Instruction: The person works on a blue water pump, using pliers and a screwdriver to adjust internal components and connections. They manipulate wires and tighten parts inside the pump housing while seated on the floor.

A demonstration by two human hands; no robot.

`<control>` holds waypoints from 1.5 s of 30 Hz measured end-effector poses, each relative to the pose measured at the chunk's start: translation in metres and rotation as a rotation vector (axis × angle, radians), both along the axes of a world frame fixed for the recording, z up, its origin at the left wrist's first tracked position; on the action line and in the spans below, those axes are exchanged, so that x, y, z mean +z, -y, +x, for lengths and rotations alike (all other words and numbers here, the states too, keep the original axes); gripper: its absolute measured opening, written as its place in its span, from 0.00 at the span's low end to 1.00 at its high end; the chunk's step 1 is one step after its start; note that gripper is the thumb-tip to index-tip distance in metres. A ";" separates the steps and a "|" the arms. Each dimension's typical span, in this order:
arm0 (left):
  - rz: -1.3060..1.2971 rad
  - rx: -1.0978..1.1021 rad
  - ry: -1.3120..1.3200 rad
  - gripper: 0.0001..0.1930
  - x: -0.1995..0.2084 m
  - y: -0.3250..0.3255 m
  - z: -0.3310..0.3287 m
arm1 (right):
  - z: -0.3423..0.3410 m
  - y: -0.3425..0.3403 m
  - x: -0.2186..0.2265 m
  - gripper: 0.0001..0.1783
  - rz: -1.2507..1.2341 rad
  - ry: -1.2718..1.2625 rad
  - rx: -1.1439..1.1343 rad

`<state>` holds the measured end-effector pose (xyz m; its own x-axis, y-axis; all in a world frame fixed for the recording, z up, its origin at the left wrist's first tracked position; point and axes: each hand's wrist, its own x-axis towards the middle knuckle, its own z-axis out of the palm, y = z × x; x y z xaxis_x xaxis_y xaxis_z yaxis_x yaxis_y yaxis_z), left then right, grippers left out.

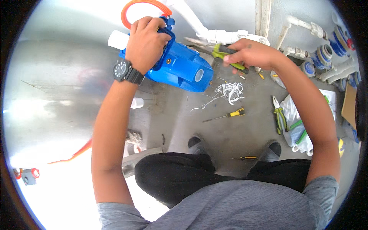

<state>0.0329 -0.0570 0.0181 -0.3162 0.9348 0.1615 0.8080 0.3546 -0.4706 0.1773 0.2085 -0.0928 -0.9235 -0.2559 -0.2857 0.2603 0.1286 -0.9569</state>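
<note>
The left hand (147, 40) has its fingers wrapped around the handle (171, 39) of the blue plastic housing (182, 69), which is near the white pipe (222, 37), and the right hand (251, 54) holds in its fingers the green-and-black pliers (219, 52) beside this housing.

- heathered grey T-shirt (245, 207), short sleeves (322, 188)
- just plain black pants (174, 165)
- chunky black wristwatch (129, 71) on the left, round dial (121, 70)
- grey footwear (270, 153), dark toes (275, 145)
</note>
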 end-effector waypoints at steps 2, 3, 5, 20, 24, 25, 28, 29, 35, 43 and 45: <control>0.083 -0.019 -0.026 0.10 -0.002 0.003 0.008 | -0.011 0.004 0.000 0.15 0.037 0.006 0.076; 0.071 0.059 -0.040 0.11 -0.004 0.004 0.012 | -0.015 0.008 -0.001 0.14 -0.005 0.019 0.099; 0.104 0.104 -0.085 0.11 -0.011 0.004 0.022 | -0.021 0.011 -0.002 0.12 -0.106 0.034 0.107; 0.239 0.240 -0.254 0.05 -0.038 -0.003 0.031 | -0.057 0.015 -0.006 0.13 -0.091 -0.035 0.113; 0.241 0.244 -0.243 0.05 -0.042 -0.004 0.036 | -0.064 0.012 -0.002 0.13 -0.028 -0.071 0.138; 0.241 0.241 -0.238 0.05 -0.043 -0.004 0.036 | -0.065 0.011 -0.001 0.13 -0.002 -0.099 0.147; 0.270 0.229 -0.241 0.05 -0.043 -0.005 0.035 | -0.068 0.010 0.002 0.12 0.028 -0.121 0.145; 0.266 0.245 -0.241 0.06 -0.043 -0.006 0.035 | -0.069 0.010 0.003 0.12 0.030 -0.129 0.138; 0.234 0.392 -0.209 0.06 -0.039 -0.010 0.035 | -0.072 0.012 0.006 0.16 0.105 -0.112 0.178; 0.208 0.458 -0.174 0.07 -0.036 -0.016 0.034 | -0.075 0.013 0.006 0.12 -0.003 -0.098 0.136; 0.196 0.473 -0.177 0.07 -0.035 -0.017 0.033 | -0.075 0.012 0.005 0.12 0.005 -0.114 0.143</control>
